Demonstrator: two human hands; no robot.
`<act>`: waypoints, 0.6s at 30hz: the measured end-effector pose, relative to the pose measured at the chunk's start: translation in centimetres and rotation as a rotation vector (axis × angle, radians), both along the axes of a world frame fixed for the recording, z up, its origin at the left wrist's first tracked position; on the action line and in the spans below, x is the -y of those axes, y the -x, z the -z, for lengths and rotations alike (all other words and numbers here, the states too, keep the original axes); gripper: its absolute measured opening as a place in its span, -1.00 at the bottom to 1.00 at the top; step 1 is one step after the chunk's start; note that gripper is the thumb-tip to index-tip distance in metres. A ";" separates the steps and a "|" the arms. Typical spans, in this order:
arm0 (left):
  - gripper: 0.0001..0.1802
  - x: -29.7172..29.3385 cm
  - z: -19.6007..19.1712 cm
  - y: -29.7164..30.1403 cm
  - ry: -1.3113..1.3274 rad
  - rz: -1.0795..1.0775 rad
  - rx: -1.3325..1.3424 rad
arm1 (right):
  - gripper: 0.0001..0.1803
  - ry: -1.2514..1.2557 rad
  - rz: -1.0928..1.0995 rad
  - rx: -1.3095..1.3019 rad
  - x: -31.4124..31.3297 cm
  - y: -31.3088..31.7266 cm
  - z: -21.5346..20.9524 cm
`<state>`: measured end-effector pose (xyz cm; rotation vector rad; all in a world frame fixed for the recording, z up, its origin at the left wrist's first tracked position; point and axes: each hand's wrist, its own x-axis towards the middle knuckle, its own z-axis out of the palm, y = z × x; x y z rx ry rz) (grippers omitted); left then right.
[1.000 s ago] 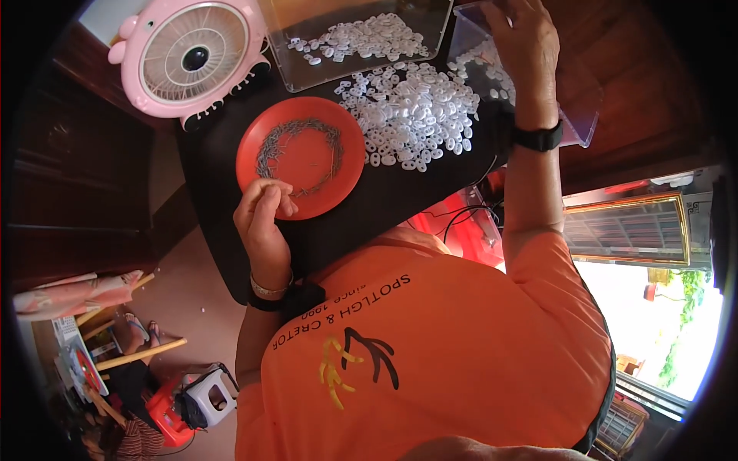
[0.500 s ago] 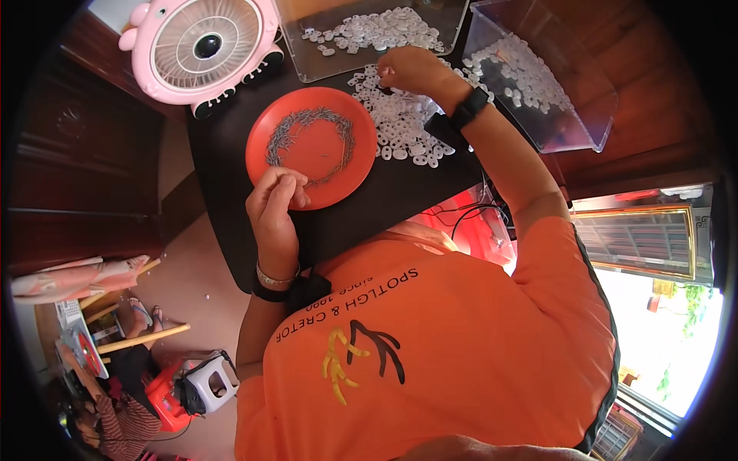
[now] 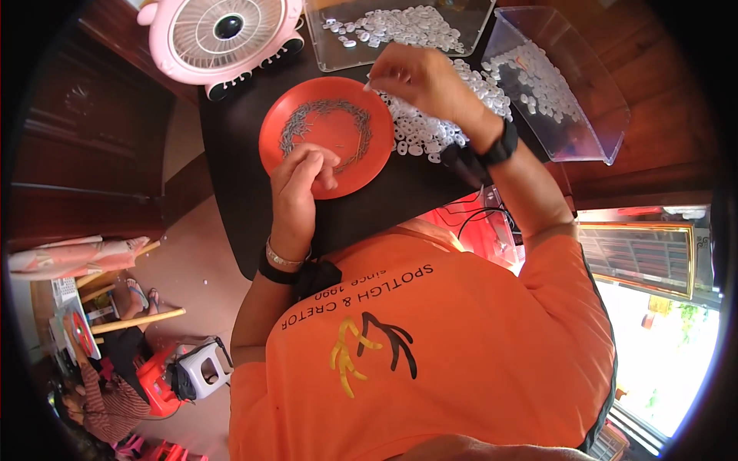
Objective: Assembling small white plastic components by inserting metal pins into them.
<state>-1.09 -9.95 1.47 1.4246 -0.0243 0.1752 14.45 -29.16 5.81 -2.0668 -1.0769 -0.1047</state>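
Note:
A round orange-red plate (image 3: pixel 377 157) holds many thin grey nails (image 3: pixel 294 127), spread in a rough ring around its middle. Over its near edge is my left hand (image 3: pixel 296 188), thumb and fingers pinched together; what they hold, if anything, is too small to make out. My right hand (image 3: pixel 427 81) hovers just right of the plate's far side. Its fingertips pinch a small white plastic piece (image 3: pixel 368 87), partly blurred. Under and beside this hand lies a pile of white oval plastic pieces with holes (image 3: pixel 419 131) on the black table (image 3: pixel 231 165).
A pink animal-shaped fan (image 3: pixel 223 38) stands at the table's far left. Two clear plastic bins hold more white pieces: one bin (image 3: pixel 327 58) at the back, another (image 3: pixel 607 115) at the right. Cables (image 3: pixel 484 207) hang by the near right edge. A person (image 3: pixel 108 407) sits at lower left.
My right hand has come left from the white pile toward the plate, a small white piece now at its fingertips. My left hand stays pinched, slightly farther over the plate. The whole view has shifted.

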 end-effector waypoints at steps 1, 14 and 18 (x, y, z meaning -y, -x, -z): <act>-0.68 0.3 0.1 -0.3 0.015 0.015 -0.006 | -0.88 -0.033 -0.067 0.135 -0.6 1.8 0.1; -0.74 0.5 -0.2 0.9 0.188 0.043 -0.146 | -0.76 -0.219 -0.047 0.028 -3.8 9.8 2.1; -0.75 -0.3 -0.1 1.0 0.140 0.024 -0.124 | -0.77 -0.185 -0.108 0.164 -4.3 9.4 1.4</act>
